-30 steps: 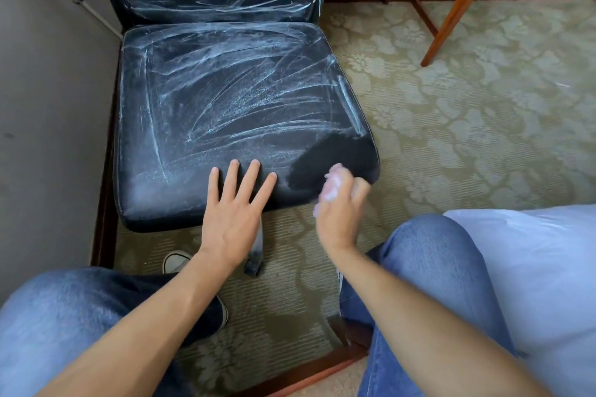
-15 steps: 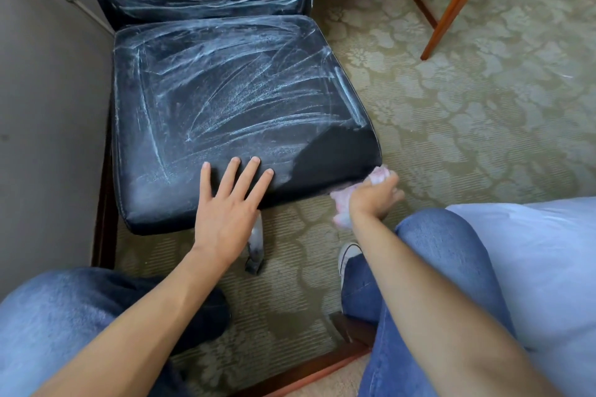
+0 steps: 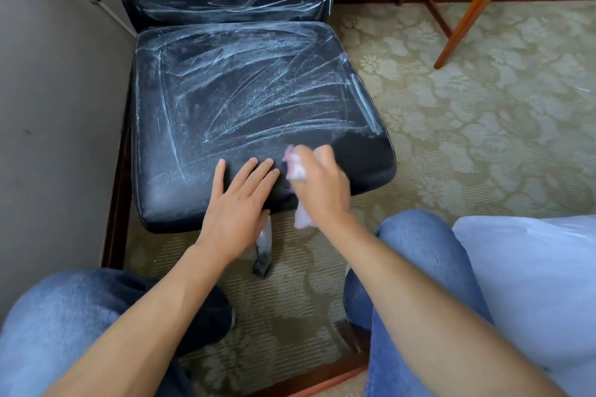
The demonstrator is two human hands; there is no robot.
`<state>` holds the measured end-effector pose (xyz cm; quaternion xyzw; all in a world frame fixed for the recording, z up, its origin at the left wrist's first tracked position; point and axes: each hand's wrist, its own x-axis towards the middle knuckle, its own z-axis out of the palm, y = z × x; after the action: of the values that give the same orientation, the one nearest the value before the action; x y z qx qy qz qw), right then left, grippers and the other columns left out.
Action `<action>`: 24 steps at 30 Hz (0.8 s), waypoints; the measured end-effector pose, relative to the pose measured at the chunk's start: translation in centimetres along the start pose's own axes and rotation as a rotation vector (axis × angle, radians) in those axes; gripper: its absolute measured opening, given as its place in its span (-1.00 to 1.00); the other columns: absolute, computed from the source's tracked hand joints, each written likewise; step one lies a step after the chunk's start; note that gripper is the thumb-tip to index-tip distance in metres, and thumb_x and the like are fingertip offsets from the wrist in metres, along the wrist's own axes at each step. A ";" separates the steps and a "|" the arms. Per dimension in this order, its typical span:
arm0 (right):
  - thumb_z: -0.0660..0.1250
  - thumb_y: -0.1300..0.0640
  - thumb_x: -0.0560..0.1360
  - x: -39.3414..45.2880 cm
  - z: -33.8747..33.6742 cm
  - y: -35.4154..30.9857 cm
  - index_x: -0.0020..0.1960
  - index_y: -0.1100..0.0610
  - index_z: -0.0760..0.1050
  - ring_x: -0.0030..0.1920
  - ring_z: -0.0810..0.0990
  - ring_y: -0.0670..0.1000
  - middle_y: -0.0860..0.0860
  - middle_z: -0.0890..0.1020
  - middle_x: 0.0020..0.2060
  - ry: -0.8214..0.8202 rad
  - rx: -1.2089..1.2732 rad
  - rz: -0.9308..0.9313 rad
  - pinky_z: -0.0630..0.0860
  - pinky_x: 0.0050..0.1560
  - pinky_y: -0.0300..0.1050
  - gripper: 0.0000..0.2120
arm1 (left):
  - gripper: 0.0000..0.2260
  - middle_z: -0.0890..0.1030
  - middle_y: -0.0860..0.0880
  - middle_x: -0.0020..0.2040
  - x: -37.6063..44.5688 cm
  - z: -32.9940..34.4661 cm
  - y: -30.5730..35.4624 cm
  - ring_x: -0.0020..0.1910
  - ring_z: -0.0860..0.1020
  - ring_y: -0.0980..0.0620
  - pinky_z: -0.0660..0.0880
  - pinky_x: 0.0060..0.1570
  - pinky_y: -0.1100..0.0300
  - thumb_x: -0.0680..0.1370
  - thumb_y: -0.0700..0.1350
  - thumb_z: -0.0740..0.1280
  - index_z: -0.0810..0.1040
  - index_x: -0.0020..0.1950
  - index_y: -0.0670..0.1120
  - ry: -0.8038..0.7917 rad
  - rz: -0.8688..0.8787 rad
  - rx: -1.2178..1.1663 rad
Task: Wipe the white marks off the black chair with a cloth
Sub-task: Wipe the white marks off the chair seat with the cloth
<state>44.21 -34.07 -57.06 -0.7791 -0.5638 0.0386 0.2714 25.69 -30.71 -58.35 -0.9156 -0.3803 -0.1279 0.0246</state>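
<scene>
The left hand (image 3: 240, 200) lies flat, palm down, on the front edge of the chair seat (image 3: 225, 106), fingers straight and slightly spread, its forearm reaching in from the lower left. Just to its right, the right hand (image 3: 319, 185) is curled around a bunched cloth (image 3: 295, 166) and pressed to the same front edge, blurred, wrist bent, forearm from the lower right.

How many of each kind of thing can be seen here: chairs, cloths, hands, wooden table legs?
Chairs: 1, black chair
Cloths: 1, pink cloth
Hands: 2, left hand flat on the seat, right hand gripping the cloth
Wooden legs: 2, near leg, far leg
Total: 6
</scene>
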 end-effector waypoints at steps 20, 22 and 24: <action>0.33 0.04 0.46 0.5 -1.5 -0.6 0.16 -0.10 0.60 -0.18 0.51 0.16 0.01 0.40 -0.05 -0.188 -0.047 -0.131 0.44 -0.25 -0.04 -0.71 | -0.29 0.40 -0.08 0.59 -0.5 -1.0 -2.7 0.58 0.32 -0.19 0.16 0.54 -0.39 0.41 -0.09 0.61 0.46 0.53 -0.06 -0.023 -0.086 -0.053; 0.36 0.02 0.46 0.4 -1.5 -0.7 0.20 -0.11 0.58 -0.18 0.51 0.13 -0.07 0.42 -0.06 -0.257 -0.073 -0.228 0.45 -0.26 -0.08 -0.69 | -0.29 0.41 -0.07 0.58 -0.5 -0.9 -2.8 0.58 0.33 -0.18 0.16 0.53 -0.39 0.40 -0.09 0.62 0.47 0.52 -0.05 -0.018 -0.095 -0.056; 0.34 -0.04 0.52 2.1 -1.9 0.3 0.20 -0.09 0.56 -0.11 0.56 0.11 -0.17 0.49 -0.03 -0.157 -0.100 -0.017 0.39 -0.21 -0.15 -0.74 | -0.30 0.40 -0.05 0.59 -0.7 -0.9 -2.8 0.58 0.33 -0.17 0.13 0.54 -0.40 0.42 -0.07 0.60 0.47 0.53 -0.03 -0.007 -0.098 -0.049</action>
<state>45.91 -32.95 -55.09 -0.7812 -0.5914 0.0692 0.1875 23.04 -29.35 -57.80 -0.8966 -0.4216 -0.1352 -0.0055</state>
